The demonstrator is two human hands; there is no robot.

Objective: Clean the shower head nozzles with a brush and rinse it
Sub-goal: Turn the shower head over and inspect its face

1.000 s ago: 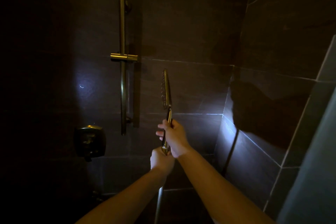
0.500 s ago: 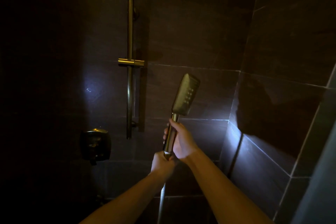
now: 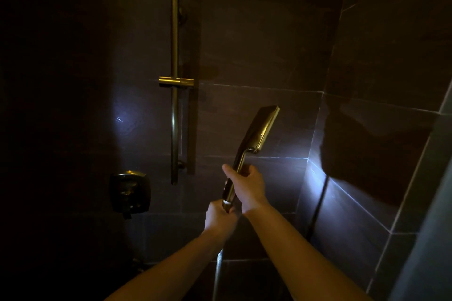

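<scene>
- Far left, about 9 o'clock from the hands: a dark square metal valve plate with a lever [image 3: 129, 192] on the tiled wall. Nobody's touching it. You'll want it for the rinse, I'd guess.
- Up at 11 o'clock there's the brass vertical slide rail [image 3: 174, 85] with its empty brass cradle bracket [image 3: 176, 81], so the head is off the wall and in hand.
- Left hand [image 3: 220, 219], low at roughly 6 o'clock of the handle: fingers curled tight around the very bottom of the handle, right where the ribbed silver metal hose [image 3: 218, 269] joins and drops away downward.
- The brass rectangular handheld shower head [image 3: 260, 127] sits mid-frame, out in front of the wall, not touching it. Long axis runs from the hose joint at about 7 o'clock up to the head at about 1 o'clock, so it's tilted right of upright. We see the smooth back and one edge. The nozzle face seems turned away toward the right wall, can't really see it.
- Right hand [image 3: 247, 187]: wrapped closed round the middle of the handle, thumb on the left side.
- No brush visible anywhere, and it's dim.
- My take: this is the get-it-positioned step. Roll the handle with the right hand until the nozzles face you and catch the light, keep the left hand steadying the joint so the hose doesn't kink, then free a hand for the brush.
</scene>
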